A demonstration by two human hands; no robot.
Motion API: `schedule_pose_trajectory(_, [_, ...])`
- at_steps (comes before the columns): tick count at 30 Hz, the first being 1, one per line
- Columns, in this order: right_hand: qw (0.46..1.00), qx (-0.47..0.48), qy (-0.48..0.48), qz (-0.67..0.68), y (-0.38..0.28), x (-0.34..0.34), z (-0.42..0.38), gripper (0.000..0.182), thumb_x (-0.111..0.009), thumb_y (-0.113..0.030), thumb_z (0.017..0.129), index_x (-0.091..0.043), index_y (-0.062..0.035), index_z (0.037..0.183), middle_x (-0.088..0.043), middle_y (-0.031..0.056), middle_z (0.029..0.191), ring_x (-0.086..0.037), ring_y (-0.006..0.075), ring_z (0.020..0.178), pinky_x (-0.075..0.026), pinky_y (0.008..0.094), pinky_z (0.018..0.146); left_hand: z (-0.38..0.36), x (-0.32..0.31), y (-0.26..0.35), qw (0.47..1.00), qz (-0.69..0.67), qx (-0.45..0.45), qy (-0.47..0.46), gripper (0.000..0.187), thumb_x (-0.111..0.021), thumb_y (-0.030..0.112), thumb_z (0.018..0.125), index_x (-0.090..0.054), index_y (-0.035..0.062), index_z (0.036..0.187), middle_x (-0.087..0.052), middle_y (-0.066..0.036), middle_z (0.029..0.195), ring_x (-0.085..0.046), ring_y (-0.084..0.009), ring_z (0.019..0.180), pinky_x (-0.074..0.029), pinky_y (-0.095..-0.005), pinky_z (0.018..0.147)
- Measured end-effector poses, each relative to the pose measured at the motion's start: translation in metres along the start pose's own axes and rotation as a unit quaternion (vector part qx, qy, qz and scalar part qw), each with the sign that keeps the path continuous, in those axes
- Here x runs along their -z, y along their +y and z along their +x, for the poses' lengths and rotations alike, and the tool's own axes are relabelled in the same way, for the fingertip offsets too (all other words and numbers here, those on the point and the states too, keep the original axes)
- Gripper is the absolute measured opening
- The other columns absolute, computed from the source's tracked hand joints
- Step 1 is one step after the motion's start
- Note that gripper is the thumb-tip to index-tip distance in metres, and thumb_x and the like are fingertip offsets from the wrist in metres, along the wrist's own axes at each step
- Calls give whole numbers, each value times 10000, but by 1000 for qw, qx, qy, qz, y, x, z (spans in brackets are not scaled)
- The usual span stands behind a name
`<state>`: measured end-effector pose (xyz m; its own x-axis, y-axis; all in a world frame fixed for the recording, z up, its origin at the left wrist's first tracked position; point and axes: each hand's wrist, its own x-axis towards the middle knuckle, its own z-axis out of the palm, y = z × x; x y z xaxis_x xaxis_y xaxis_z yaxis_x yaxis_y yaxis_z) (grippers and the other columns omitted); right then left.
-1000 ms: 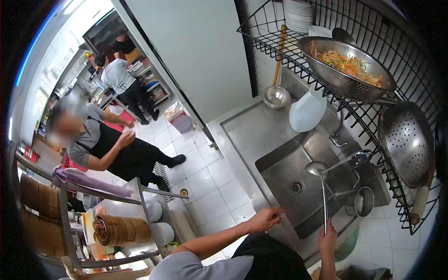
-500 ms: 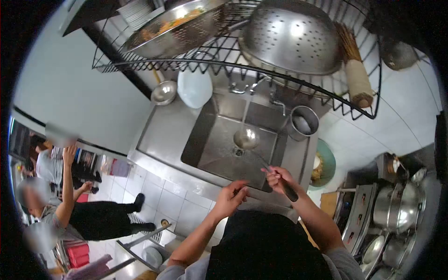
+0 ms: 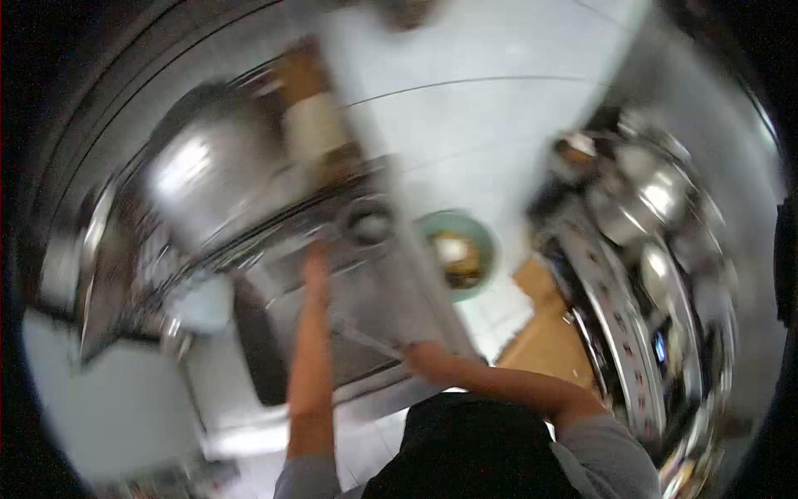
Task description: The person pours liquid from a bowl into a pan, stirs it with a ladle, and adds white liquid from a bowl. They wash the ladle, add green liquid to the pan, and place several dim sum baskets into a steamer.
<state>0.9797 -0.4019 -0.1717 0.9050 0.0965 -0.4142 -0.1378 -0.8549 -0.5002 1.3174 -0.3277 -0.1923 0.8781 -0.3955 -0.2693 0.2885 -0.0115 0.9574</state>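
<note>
Motion smears the view. My right hand (image 3: 432,363) is closed round the handle of a ladle (image 3: 371,340), whose blurred head points left over the steel sink (image 3: 259,353). My left hand (image 3: 316,259) reaches out across the sink to its back edge, close to the taps. Blur hides its fingers and whatever they touch. To the right of that hand, a round metal pot (image 3: 368,224) stands at the sink's back corner.
Above the sink hangs a rack with a large steel colander (image 3: 208,170) and a bundled brush (image 3: 316,125). Right of the counter stands a green tub (image 3: 489,249) with food scraps. Farther right are brown cardboard (image 3: 549,337), a stove front (image 3: 619,333) and steel pots (image 3: 644,204).
My view has swung to the right. My left hand has gone from near my body to the back of the sink. The right hand keeps its hold on the ladle.
</note>
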Motion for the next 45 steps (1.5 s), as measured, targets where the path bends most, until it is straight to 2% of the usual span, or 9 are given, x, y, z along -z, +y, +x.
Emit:
schedule_pose_trajectory(12, [971, -48, 235, 16, 60, -13, -303, 591, -538, -171, 915, -331, -136, 1467, -606, 177, 870, -626, 384, 706, -500, 491, 617, 82, 8, 106, 965, -47, 195, -170, 599, -562, 678, 850, -586, 92, 976, -562, -214, 1208, -558, -360, 987, -477, -455, 830])
schedule_pose_trajectory(16, [920, -217, 283, 164, 74, -106, -433, 592, -579, -200, 897, -370, -131, 1447, -608, 203, 959, -630, 403, 823, -515, 491, 735, 49, -60, 124, 950, 261, -162, -53, 535, -574, 512, 914, -582, 8, 1093, -612, -157, 1138, -579, -283, 954, -445, -360, 847])
schedule_pose_trajectory(21, [706, -468, 402, 348, 66, -268, -525, 409, -563, -285, 918, -557, -25, 1233, -664, 236, 854, -656, 390, 742, -532, 467, 703, -100, -239, 37, 888, 228, -372, -144, 342, -462, 274, 1002, -544, -10, 1174, -620, -137, 1087, -583, -243, 953, -498, -373, 807])
schedule_pose_trajectory(23, [372, -522, 434, 633, 42, -272, -559, 335, -588, -239, 937, -585, 21, 1148, -611, 138, 718, -549, 168, 477, -475, 318, 435, -125, -305, -71, 878, 92, -275, -381, 455, -489, 271, 982, -450, -3, 1343, -583, -139, 1263, -548, -260, 1146, -472, -395, 926])
schedule_pose_trajectory(25, [227, -477, 547, 649, 40, -319, -590, 286, -579, -243, 955, -579, 21, 1064, -565, 90, 696, -509, 145, 469, -449, 301, 410, -226, -382, -156, 452, 518, -642, -338, 338, -599, 138, 869, -567, 34, 1189, -621, -182, 1109, -604, -344, 980, -483, -446, 900])
schedule_pose_trajectory(28, [167, -491, 634, 574, 32, -307, -657, 243, -562, -254, 967, -579, -13, 990, -549, 63, 675, -512, 139, 475, -437, 291, 411, -403, -436, -216, 742, 327, 101, -577, 304, -526, 238, 965, -576, 30, 1181, -610, -96, 1157, -641, -240, 1045, -554, -365, 794])
schedule_pose_trajectory(35, [277, -543, 694, 383, 128, -225, -777, 247, -524, -208, 975, -558, 10, 1086, -512, 37, 602, -513, 135, 487, -422, 285, 435, -581, -581, -267, 562, 340, 218, -722, 732, -408, 622, 963, -494, 6, 1350, -572, -177, 1288, -567, -261, 1168, -480, -375, 936])
schedule_pose_trajectory(39, [421, -655, 609, 149, 223, -214, -825, 309, -565, -144, 914, -561, -2, 1189, -640, 276, 806, -638, 430, 714, -508, 464, 619, -624, -666, -289, 563, 347, 213, -719, 765, -401, 640, 955, -486, -8, 1352, -552, -189, 1315, -547, -267, 1202, -476, -388, 950])
schedule_pose_trajectory(45, [451, -678, 563, 140, 321, -186, -867, 422, -580, -139, 880, -541, 16, 1270, -619, 344, 962, -599, 500, 905, -481, 533, 799, -662, -757, -326, 589, 312, 196, -719, 609, -448, 594, 964, -561, 48, 1210, -594, -103, 1082, -578, -191, 960, -494, -336, 799])
